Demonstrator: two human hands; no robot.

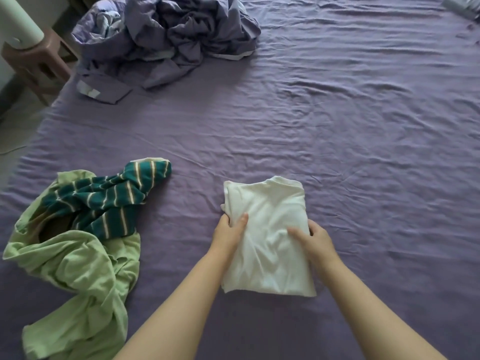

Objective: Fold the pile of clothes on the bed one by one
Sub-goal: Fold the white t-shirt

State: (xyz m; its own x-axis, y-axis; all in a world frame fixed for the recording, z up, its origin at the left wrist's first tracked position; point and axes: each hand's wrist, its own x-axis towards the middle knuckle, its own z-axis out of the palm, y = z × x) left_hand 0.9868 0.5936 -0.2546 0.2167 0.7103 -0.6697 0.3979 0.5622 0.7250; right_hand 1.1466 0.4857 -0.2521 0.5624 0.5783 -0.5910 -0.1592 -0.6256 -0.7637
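Note:
A white garment [267,211], folded into a compact rectangle, lies on the purple bed sheet [363,152] in front of me. My left hand [230,233] grips its left edge, thumb on top and fingers tucked under. My right hand [315,240] grips the right edge the same way. To the left lies an unfolded pile: a light green garment [78,276] with a dark green striped garment [109,201] draped over it.
A crumpled purple duvet [176,35] is bunched at the far left of the bed, with a small purple piece [104,89] beside it. A brown stool [33,61] stands off the bed's left side. Some folded grey fabric [465,6] shows at the far right corner.

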